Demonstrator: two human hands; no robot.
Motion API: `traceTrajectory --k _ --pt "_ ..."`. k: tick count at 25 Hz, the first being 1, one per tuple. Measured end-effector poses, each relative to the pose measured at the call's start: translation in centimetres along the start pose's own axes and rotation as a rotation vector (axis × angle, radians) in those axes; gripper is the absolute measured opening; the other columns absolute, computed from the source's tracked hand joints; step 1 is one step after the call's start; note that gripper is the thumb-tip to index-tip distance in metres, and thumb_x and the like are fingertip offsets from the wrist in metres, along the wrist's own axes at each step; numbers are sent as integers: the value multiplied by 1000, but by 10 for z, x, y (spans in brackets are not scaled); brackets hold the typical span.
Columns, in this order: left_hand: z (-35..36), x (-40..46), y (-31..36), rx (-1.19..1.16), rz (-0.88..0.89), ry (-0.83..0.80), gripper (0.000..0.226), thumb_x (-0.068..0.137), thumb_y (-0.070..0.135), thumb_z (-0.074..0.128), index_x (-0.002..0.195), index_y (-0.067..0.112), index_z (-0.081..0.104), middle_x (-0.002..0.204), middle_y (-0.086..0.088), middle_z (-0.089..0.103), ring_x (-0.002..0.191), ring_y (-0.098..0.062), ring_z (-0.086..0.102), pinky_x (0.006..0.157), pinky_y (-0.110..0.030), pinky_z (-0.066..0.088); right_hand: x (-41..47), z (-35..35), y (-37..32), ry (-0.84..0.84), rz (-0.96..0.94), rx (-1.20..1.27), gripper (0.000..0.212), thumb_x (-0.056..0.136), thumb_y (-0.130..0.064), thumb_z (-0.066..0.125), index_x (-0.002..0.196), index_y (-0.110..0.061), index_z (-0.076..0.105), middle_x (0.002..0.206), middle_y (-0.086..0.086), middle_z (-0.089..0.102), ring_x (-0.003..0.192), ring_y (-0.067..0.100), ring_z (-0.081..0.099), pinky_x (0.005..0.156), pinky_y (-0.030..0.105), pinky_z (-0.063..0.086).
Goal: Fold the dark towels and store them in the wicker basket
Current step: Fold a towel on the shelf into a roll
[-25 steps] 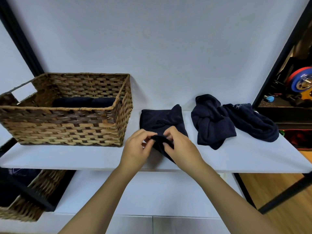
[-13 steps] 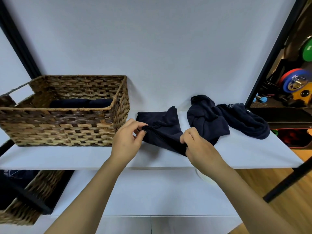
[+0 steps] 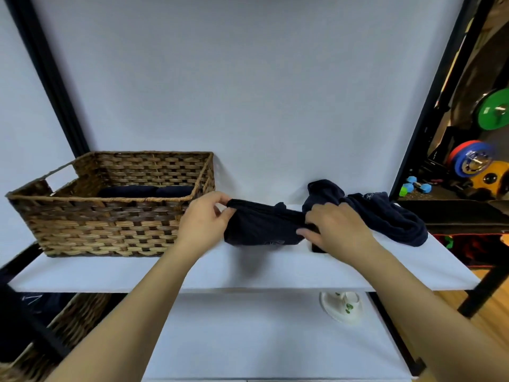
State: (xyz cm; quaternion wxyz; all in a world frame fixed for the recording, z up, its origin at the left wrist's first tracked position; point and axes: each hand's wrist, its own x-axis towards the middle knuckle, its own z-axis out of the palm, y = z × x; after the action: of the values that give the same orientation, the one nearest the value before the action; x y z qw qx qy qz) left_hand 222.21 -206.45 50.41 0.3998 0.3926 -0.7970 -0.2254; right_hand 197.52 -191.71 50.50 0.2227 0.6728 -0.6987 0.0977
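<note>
Your left hand [image 3: 205,219] and right hand [image 3: 334,230] had drawn apart, each grip pinching an end of the towel [image 3: 261,226], now stretched taut above the tabletop [image 3: 248,271] beside the basket [image 3: 110,216], ready for folding.

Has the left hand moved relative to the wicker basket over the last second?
Yes. The left hand, pinching the dark towel, has moved left, and now overlaps the wicker basket's right front corner.
</note>
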Motion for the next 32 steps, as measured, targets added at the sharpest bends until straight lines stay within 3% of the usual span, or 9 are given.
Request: traceTrajectory --k 4,11,13,15,17,19,24,27,32 --pt "-48 31 54 -130 81 189 6 98 28 61 99 26 66 81 5 70 74 -16 66 71 -37 55 46 -74 4 195 228 484 19 94 -45 65 88 -27 62 78 -18 55 76 12 57 68 27 40" --pt "-115 40 98 -86 81 182 8 98 33 61 96 27 65 81 17 59 62 -11 56 66 -31 45 74 -148 2 205 204 761 19 92 -22 69 89 -30 52 78 -5 59 63 18 52 60 29 42" --pt "-121 34 100 -88 75 179 8 99 32 60 96 27 65 78 17 56 60 -9 52 65 -30 42 75 -155 -5 237 186 825 21 92 -14 68 100 -28 56 77 -5 54 61 17 53 62 27 44" --pt "-122 26 97 -111 53 156 7 99 32 60 97 27 64 81 16 59 60 -7 52 67 -30 45 72 -156 -9 155 223 773 21 94 -13 66 113 -22 65 71 -8 52 56 6 54 62 20 44" --pt "-122 15 96 -129 75 141 7 100 31 59 94 30 63 84 15 61 58 -10 54 66 -31 49 65 -158 -16 143 249 771 7 94 -15 66 97 -19 72 66 -10 56 49 1 51 55 13 40" --pt "-121 11 95 -169 37 127 11 100 29 60 90 32 61 88 15 62 63 -13 58 73 -34 53 59 -153 -19 156 292 823 8 94 -19 68 87 -17 70 73 -6 61 49 7 51 55 18 40" --pt "-119 7 101 -243 9 122 9 100 27 60 92 27 64 94 13 65 50 -12 60 62 -29 47 47 -144 -29 296 440 1054 15 96 -22 66 90 -9 69 58 -7 61 35 6 47 50 16 34" --pt "-109 9 108 -348 17 168 9 101 26 60 93 30 61 102 12 66 48 -15 64 56 -25 45 44 -144 -29 414 472 1129 15 96 -21 65 92 -7 68 66 3 59 30 5 41 44 11 33" --pt "-95 36 111 -382 -68 81 7 101 20 60 94 23 61 82 -14 72 43 -18 61 45 -20 44 57 -124 4 370 465 1154 20 96 -24 66 89 -5 67 54 -8 53 35 14 48 41 19 32"
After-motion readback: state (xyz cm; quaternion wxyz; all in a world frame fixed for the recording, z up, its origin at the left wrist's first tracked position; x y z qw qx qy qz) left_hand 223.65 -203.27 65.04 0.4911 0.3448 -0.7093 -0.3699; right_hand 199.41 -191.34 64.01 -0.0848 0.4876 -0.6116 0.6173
